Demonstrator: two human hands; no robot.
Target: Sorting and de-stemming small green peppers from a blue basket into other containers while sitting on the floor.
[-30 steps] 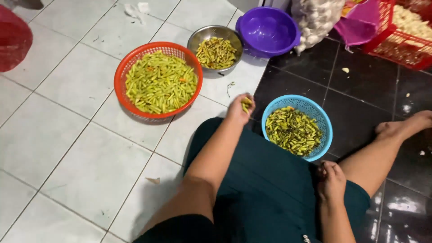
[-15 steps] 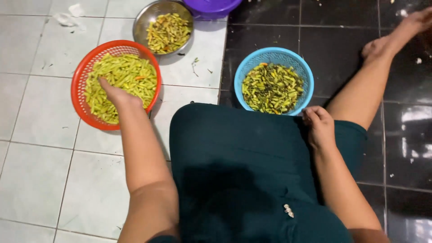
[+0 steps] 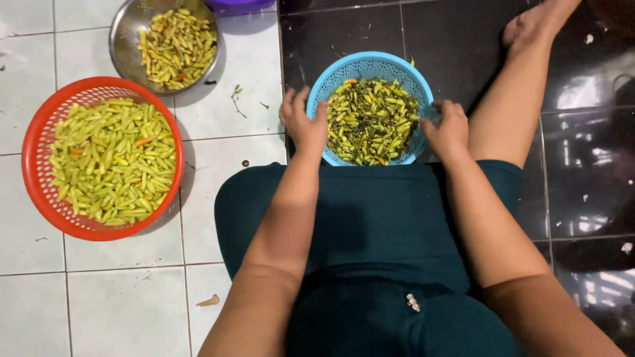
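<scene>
A blue plastic basket (image 3: 370, 65) of green chillies with stems sits on the floor in front of my lap. My left hand (image 3: 303, 122) grips its left rim and my right hand (image 3: 447, 128) grips its right rim. To the left, a red plastic basket (image 3: 40, 125) holds pale green chillies. Behind that one stands a round metal bowl (image 3: 120, 26) with yellowish chilli pieces.
I sit on the floor in a dark green garment, my right leg and bare foot (image 3: 532, 26) stretched out on black tiles. White tiles lie to the left, with small stem scraps (image 3: 235, 99) scattered on them. A purple bowl (image 3: 239, 5) peeks in at the top edge.
My left hand has left the red basket and moved to the blue basket's left rim. My right hand rose from my lap to the right rim. The view shifted closer.
</scene>
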